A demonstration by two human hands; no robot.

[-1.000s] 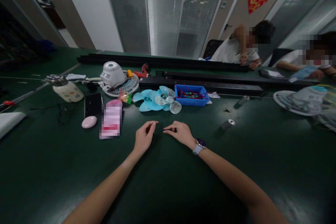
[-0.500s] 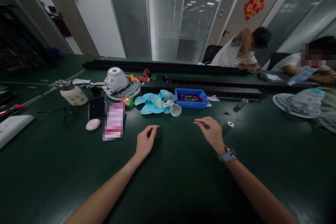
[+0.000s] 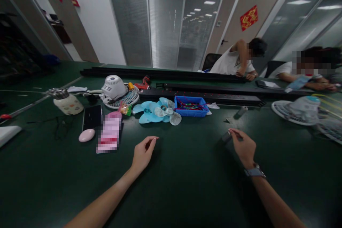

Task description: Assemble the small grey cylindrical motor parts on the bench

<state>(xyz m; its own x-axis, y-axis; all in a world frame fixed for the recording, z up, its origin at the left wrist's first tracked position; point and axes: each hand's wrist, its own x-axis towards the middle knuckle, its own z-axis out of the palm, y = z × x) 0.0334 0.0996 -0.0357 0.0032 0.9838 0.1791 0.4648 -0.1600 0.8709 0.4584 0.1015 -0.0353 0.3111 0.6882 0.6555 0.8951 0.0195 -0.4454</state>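
Note:
My left hand (image 3: 143, 152) hovers over the table in a closed pinch, thumb and fingertips together with nothing visible between them. Farther right, my right hand (image 3: 243, 148), with a watch on its wrist, pinches at the near end of a small dark grey cylinder (image 3: 226, 137); the fingertips partly cover that end. A second grey cylinder (image 3: 241, 112) and a small dark flat piece (image 3: 229, 120) lie beyond this hand. Light blue and clear fan blades (image 3: 149, 110) lie stacked beyond my left hand, beside a blue bin (image 3: 191, 112) of wires.
On the left are a pink packet (image 3: 109, 131), a pink oval object (image 3: 87, 135), a black phone (image 3: 92, 117), a jug (image 3: 68, 104) and a fan head (image 3: 114, 87). Black rails (image 3: 203, 96) cross the back. At right lies another fan part (image 3: 301, 111); two people sit beyond.
My right hand has moved right and slightly toward me, onto the near grey cylinder. The left hand keeps its pinch almost in place. The camera view has shifted a little.

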